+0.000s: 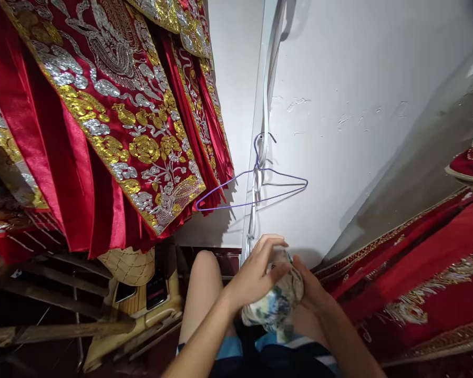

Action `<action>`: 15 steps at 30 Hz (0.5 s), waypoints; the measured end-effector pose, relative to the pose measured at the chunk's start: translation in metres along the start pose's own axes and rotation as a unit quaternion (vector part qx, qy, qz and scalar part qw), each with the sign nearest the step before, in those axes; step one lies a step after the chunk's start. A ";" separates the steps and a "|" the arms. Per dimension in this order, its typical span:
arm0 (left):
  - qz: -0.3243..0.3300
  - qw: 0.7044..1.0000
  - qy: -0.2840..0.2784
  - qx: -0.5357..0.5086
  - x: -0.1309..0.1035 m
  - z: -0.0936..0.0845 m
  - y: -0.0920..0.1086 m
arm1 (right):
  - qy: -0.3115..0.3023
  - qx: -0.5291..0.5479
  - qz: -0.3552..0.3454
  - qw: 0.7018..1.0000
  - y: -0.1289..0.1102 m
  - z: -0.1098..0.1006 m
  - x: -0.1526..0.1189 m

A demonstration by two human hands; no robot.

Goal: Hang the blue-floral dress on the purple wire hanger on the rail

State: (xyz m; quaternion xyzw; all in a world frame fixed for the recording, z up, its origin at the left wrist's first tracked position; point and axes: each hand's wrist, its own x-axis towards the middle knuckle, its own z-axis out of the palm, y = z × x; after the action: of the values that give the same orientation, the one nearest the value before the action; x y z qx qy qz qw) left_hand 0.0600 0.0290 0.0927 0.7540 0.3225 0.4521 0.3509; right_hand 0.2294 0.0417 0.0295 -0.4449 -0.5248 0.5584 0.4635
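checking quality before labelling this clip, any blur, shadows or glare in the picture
In the head view, the crumpled cream-and-blue patterned cloth looks motion-blurred; same view, the thin purple wire hanger casts a shadow on the white wall; head view too, silver and gold sequins glint on the red satin garment.

Bamboo seat (167,310), left of the knees: two phones on slats.
Phone with lit screen (156,290) lies near the rail; second phone (125,292) beside it, partly covered by tan quilted item (132,266).
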 end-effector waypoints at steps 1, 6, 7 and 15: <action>-0.003 1.000 -0.022 -0.001 0.001 -0.007 -0.007 | -0.049 0.016 0.030 0.998 -0.013 -0.001 0.002; -0.023 0.983 -0.168 0.070 -0.012 -0.023 -0.044 | -0.202 -0.072 0.051 0.975 -0.079 -0.016 0.017; -0.038 0.976 -0.185 0.110 -0.016 -0.028 -0.050 | -0.213 -0.118 0.019 0.970 -0.089 -0.020 0.020; -0.160 0.897 -0.163 0.379 -0.029 -0.115 -0.054 | -0.026 -0.306 -0.190 0.933 -0.111 -0.037 0.059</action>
State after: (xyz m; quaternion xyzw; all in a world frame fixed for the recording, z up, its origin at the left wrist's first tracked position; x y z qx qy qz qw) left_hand -0.0644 0.0618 0.0749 0.8315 0.5235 0.1041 0.1540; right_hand 0.2607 0.1088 0.1378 -0.4427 -0.7565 0.2838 0.3888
